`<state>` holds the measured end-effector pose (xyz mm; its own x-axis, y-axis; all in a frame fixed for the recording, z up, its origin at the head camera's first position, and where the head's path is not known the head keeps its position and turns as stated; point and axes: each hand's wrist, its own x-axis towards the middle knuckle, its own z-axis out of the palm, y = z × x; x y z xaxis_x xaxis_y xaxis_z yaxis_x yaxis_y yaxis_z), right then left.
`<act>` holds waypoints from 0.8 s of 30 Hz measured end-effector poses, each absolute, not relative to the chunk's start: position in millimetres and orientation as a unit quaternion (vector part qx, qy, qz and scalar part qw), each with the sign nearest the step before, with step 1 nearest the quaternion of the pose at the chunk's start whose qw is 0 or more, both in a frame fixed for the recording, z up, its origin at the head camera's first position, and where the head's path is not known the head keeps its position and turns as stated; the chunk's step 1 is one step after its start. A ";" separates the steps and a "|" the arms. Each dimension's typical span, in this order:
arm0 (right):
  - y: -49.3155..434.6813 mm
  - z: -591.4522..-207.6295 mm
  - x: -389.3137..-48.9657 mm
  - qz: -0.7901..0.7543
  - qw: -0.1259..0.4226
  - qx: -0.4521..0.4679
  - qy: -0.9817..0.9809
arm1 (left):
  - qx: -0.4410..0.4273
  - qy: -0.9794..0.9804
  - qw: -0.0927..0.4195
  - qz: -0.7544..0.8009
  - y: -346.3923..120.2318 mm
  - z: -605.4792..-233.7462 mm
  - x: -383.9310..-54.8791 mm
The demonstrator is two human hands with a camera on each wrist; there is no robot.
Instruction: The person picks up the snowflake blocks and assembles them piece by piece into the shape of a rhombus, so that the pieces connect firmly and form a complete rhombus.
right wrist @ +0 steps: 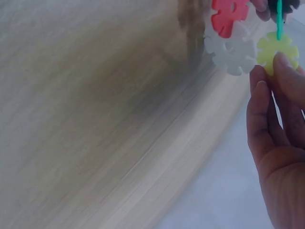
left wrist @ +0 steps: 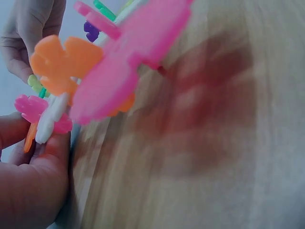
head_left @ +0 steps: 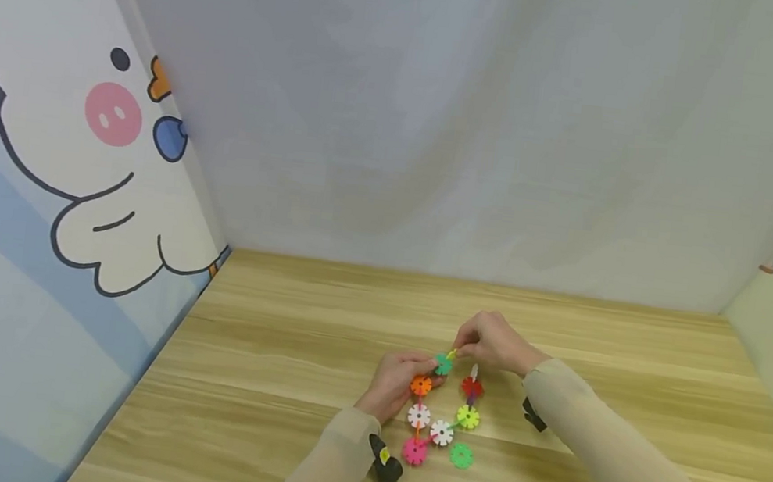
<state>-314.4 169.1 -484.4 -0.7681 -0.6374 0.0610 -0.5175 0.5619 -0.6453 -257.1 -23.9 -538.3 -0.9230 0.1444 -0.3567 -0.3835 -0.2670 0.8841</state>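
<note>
A chain of slotted plastic snowflake discs is bent into an unclosed loop in front of me. My left hand grips its left side, thumb at the teal disc and fingers behind the orange disc. Between thumb and fingertips my right hand pinches a yellow disc, which joins the teal one edge-on. Down the chain come a white disc, a pink disc and another white disc. Its right side has a yellow-green disc, a red disc and a white end disc, apart from the right fingers.
A loose green disc lies on the wooden table, just right of the pink disc. Behind the table hangs a pale curtain. A wall panel with a cartoon figure stands at the left.
</note>
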 end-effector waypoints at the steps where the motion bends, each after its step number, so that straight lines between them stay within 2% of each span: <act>1: 168.6 -484.0 -314.4 -0.334 0.090 -0.328 0.879 | -0.103 0.585 0.168 0.787 -24.1 -537.6 -256.9; 24: 165.3 -486.1 -310.8 -0.353 0.092 -0.325 0.873 | -0.101 0.575 0.174 0.793 -24.7 -538.7 -257.7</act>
